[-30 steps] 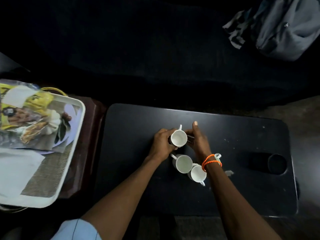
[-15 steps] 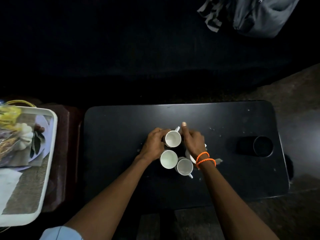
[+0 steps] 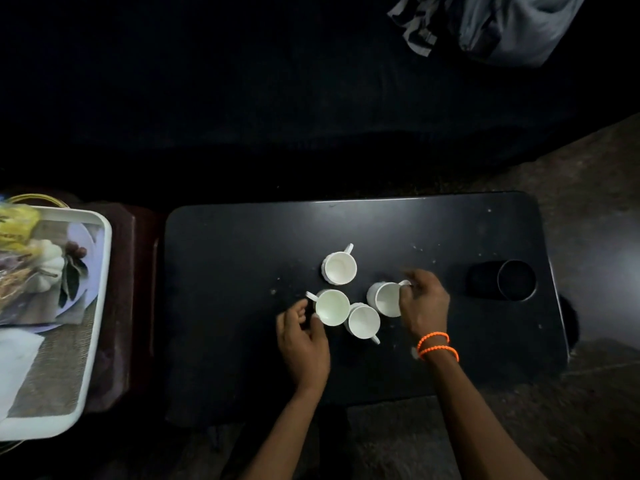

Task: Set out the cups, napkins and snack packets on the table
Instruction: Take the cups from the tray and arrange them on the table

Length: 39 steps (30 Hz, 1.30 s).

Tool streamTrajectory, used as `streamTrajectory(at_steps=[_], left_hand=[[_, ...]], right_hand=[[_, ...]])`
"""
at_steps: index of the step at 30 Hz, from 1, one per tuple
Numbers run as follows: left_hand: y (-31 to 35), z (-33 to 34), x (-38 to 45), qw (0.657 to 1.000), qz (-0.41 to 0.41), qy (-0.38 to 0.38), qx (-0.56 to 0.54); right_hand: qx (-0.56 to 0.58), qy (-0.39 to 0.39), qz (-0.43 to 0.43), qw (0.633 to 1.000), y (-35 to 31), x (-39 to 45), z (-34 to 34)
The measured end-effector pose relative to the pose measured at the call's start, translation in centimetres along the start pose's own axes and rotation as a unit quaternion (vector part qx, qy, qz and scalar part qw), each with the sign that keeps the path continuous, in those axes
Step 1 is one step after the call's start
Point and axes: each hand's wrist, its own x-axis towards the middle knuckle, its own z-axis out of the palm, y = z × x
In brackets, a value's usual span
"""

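White tray (image 3: 100, 306) left; black cupholder (image 3: 516, 280) right.

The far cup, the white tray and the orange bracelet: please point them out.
far cup (image 3: 340, 268), head view, inside of bowl
white tray (image 3: 104, 271), head view, right rim
orange bracelet (image 3: 437, 344), head view, beads on right wrist
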Motion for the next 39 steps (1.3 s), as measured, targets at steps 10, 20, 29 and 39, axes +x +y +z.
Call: streamTrajectory(at_steps=[10,20,29,39], left_hand=[[6.0,5.9,-0.9,0.876,0.235,-0.299,0.296],[6.9,9.3,2.7,0.846,0.212,-0.398,0.286],[8.1,11.2,1.0,0.730,0.232,-0.558,0.319],[6.6,11.9,-1.3,0.656,0.221,-0.628,0.355]], right_hand=[[-0.150,-0.222,-0.176,0.947,3.2,1.1,-2.3],[-0.110,-0.123,-0.100,0.981,6.4,-1.0,-2.6],[-0.140,0.004,-0.007,0.990,9.7,-7.4,-2.1],[-0.127,0.052,0.100,0.985,11.3,-11.9,-1.0]])
